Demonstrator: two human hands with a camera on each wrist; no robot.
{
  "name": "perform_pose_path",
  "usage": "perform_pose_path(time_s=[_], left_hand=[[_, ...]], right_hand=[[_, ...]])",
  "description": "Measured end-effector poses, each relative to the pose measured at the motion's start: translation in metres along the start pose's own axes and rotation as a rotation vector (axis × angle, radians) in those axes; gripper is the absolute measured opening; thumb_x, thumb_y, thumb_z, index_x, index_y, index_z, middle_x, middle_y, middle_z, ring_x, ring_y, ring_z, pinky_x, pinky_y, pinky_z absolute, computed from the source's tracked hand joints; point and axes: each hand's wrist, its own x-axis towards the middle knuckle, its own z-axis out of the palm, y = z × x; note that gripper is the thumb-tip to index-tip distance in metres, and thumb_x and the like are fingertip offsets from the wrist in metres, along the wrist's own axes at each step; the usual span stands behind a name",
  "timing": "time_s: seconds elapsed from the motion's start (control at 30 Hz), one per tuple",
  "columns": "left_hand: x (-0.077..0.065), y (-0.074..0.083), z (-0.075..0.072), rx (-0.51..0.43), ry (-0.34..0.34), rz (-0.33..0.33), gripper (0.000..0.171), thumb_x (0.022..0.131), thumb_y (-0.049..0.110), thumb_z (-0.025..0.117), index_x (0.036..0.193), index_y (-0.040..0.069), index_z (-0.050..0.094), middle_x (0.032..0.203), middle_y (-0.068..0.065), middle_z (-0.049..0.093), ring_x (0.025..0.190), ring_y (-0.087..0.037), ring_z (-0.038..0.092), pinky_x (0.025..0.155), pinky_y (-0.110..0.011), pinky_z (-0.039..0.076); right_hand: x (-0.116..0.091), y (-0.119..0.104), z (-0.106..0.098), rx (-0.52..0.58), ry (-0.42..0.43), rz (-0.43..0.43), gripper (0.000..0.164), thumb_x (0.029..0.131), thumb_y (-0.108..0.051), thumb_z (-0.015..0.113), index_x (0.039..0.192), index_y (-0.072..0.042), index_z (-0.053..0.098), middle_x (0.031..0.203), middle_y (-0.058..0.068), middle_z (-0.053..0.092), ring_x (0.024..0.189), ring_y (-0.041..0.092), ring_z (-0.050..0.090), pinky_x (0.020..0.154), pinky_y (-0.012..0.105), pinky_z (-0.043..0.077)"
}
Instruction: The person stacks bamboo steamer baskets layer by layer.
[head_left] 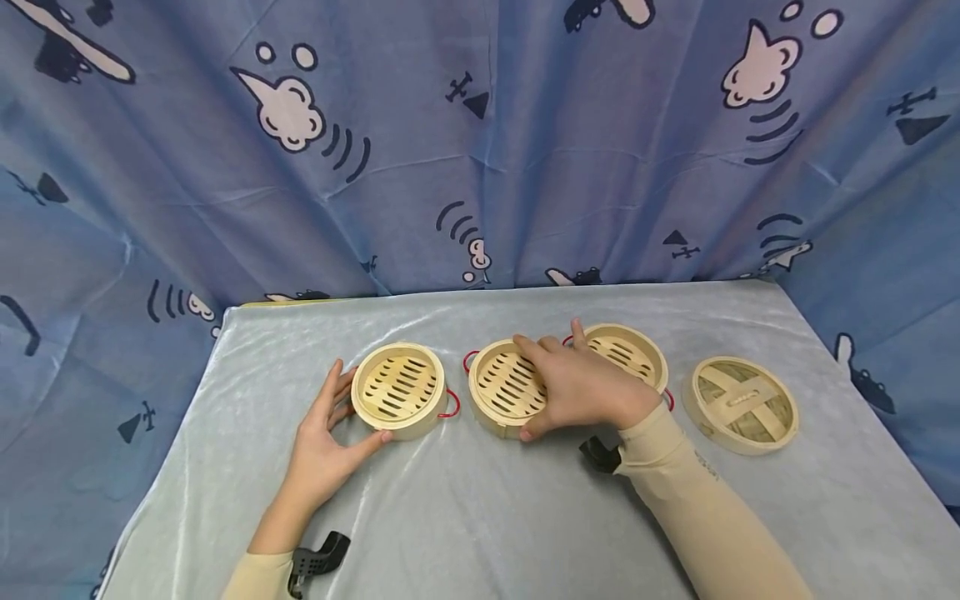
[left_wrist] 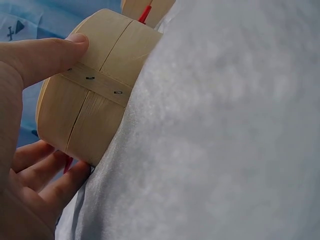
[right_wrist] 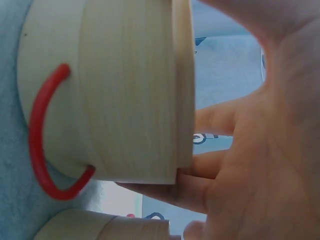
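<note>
The left bamboo steamer basket [head_left: 399, 390] has a slatted base and a red side loop. My left hand [head_left: 318, 454] holds it from the left, thumb at the front wall and fingers around the far left side. In the left wrist view, the thumb presses the stapled wall of this basket [left_wrist: 95, 95]. My right hand [head_left: 588, 387] spans the middle steamer basket [head_left: 506, 385], thumb at the near rim and fingers at the far rim, hiding its right part. Its wall and red loop fill the right wrist view, beside the palm [right_wrist: 260, 165].
Behind the right hand stands a third steamer basket [head_left: 630, 350], partly hidden. A woven bamboo lid [head_left: 745, 405] lies at the far right. All rest on a grey cloth-covered table [head_left: 480, 517], with a blue patterned curtain [head_left: 420, 167] behind it.
</note>
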Motion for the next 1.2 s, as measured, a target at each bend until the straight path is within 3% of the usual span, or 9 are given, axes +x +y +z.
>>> perform_pose_path(time_s=[0.2,0.27,0.37,0.43,0.53,1.0,1.2], left_hand=[[0.0,-0.002,0.0,-0.007,0.009,0.013,0.123,0.077,0.003,0.1,0.175,0.012,0.025,0.163,-0.022,0.049,0.147,-0.039,0.052,0.114,-0.021,0.049],[0.0,-0.002,0.0,-0.01,0.01,0.016,0.123,0.077,0.003,0.101,0.175,0.011,0.026,0.163,-0.022,0.049,0.147,-0.039,0.052,0.114,-0.02,0.049],[-0.001,-0.002,0.001,-0.013,0.01,0.017,0.122,0.077,0.003,0.1,0.174,0.011,0.026,0.164,-0.022,0.049,0.146,-0.039,0.052,0.114,-0.019,0.048],[-0.001,-0.002,0.001,-0.013,0.008,0.017,0.122,0.078,0.004,0.1,0.174,0.011,0.027,0.164,-0.022,0.049,0.146,-0.039,0.052,0.114,-0.019,0.048],[-0.001,-0.001,0.002,-0.01,0.006,0.015,0.121,0.078,0.004,0.1,0.174,0.01,0.027,0.164,-0.023,0.048,0.146,-0.039,0.053,0.114,-0.02,0.049],[-0.003,0.0,0.0,0.009,-0.003,0.014,0.116,0.079,0.005,0.1,0.173,0.011,0.032,0.165,-0.02,0.049,0.146,-0.038,0.053,0.115,-0.02,0.048],[-0.002,0.0,0.002,0.0,-0.005,0.028,0.113,0.079,0.004,0.099,0.171,0.008,0.034,0.164,-0.019,0.05,0.145,-0.038,0.053,0.114,-0.02,0.048]], right_hand=[[0.002,-0.002,-0.001,0.002,0.036,-0.005,0.134,0.062,-0.07,0.096,0.166,-0.006,0.041,0.13,0.014,0.064,0.131,0.039,0.061,0.13,0.074,0.015],[0.001,-0.002,-0.001,0.004,0.046,-0.002,0.133,0.062,-0.071,0.095,0.166,-0.008,0.042,0.131,0.013,0.063,0.13,0.041,0.06,0.128,0.07,0.028],[0.001,-0.003,-0.002,0.003,0.064,0.009,0.133,0.061,-0.073,0.094,0.166,-0.011,0.042,0.128,0.011,0.063,0.12,0.036,0.063,0.112,0.06,0.051],[0.0,-0.004,-0.003,0.01,0.081,0.019,0.133,0.06,-0.073,0.094,0.167,-0.013,0.042,0.126,0.009,0.062,0.109,0.03,0.064,0.097,0.053,0.058],[-0.001,-0.004,-0.004,0.019,0.112,0.028,0.134,0.06,-0.073,0.093,0.168,-0.015,0.04,0.126,0.008,0.06,0.102,0.026,0.065,0.086,0.049,0.06],[0.0,-0.014,-0.008,0.089,0.24,-0.025,0.139,0.064,-0.076,0.09,0.173,-0.016,0.03,0.14,0.01,0.054,0.117,0.027,0.061,0.094,0.049,0.06],[0.002,-0.022,-0.002,0.125,0.25,-0.072,0.14,0.065,-0.076,0.09,0.175,-0.016,0.027,0.143,0.011,0.052,0.119,0.027,0.06,0.096,0.048,0.06]])
